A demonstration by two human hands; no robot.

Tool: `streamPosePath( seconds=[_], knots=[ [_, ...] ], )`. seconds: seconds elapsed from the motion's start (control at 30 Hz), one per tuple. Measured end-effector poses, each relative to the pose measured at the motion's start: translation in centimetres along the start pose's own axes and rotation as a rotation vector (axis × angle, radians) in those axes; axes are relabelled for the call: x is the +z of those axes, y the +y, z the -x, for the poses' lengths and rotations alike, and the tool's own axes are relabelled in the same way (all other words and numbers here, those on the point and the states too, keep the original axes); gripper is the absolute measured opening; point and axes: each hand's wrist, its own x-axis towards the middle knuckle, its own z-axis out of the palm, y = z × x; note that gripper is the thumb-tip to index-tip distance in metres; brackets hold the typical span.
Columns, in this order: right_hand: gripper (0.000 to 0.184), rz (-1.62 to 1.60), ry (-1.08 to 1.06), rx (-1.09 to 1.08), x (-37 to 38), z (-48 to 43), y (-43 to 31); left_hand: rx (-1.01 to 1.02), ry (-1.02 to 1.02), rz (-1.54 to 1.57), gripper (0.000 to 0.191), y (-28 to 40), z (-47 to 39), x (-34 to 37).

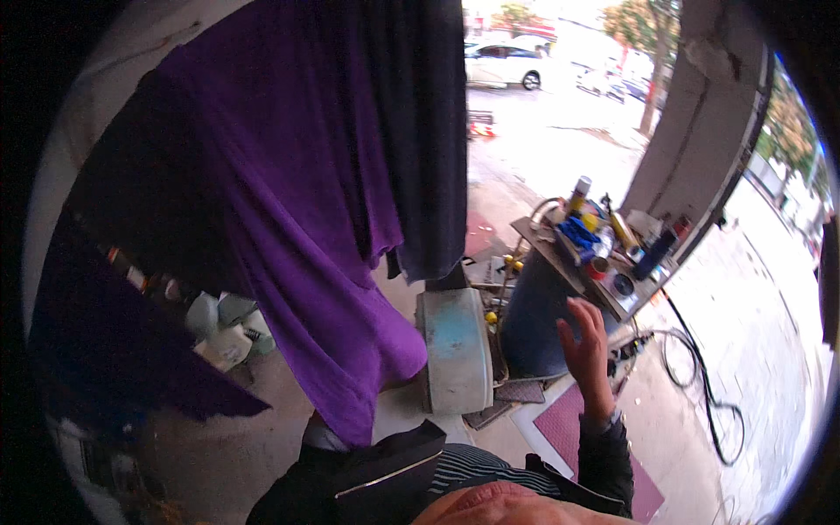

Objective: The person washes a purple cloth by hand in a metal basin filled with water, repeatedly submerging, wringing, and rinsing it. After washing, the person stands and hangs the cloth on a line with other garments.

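A purple cloth [315, 262] hangs before me in long folds, and its lower end bulges out near my left forearm. That forearm [321, 433] runs in under the cloth, which hides my left hand. Beside it hangs a dark cloth [426, 144], and another dark cloth [131, 315] spreads at the left. My right hand [586, 341] is raised with its fingers apart and nothing in it. In the picture it appears in front of a dark blue drum [535, 321]; I cannot tell whether they touch.
On the drum, a board [525, 230] bears a spray can [579, 190], a blue cloth [577, 231] and several containers. A worn grey-and-teal casing [458, 348] stands left of the drum. Black cable [705, 387] loops across the ground. Pale plastic pieces [230, 335] lie at left. Outside stands a white car [502, 65].
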Motion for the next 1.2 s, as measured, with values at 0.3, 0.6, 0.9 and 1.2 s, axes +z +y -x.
streamPosePath(
  seconds=[0.3, 0.6, 0.9, 1.2],
  knots=[
    [0.064, -0.67, -0.054, 0.0, 13.3, -26.0, -1.7, -0.13, 0.634, 0.329, 0.054, 0.9, 9.6, -17.1],
    [0.096, -1.021, 0.066, 0.035, 15.0, -48.7, -12.5, 0.149, 0.511, 0.49, 0.03, -1.9, 4.5, -25.7],
    [0.036, 0.166, 0.493, -0.032, 6.5, -60.5, -0.4, 0.173, 0.164, 0.485, 0.034, -2.2, -1.8, -14.9],
    [0.055, -0.794, -0.073, 0.047, -4.5, -56.4, 6.7, 0.197, 0.523, 0.004, 0.037, 1.2, 0.4, -2.1]
  ],
)
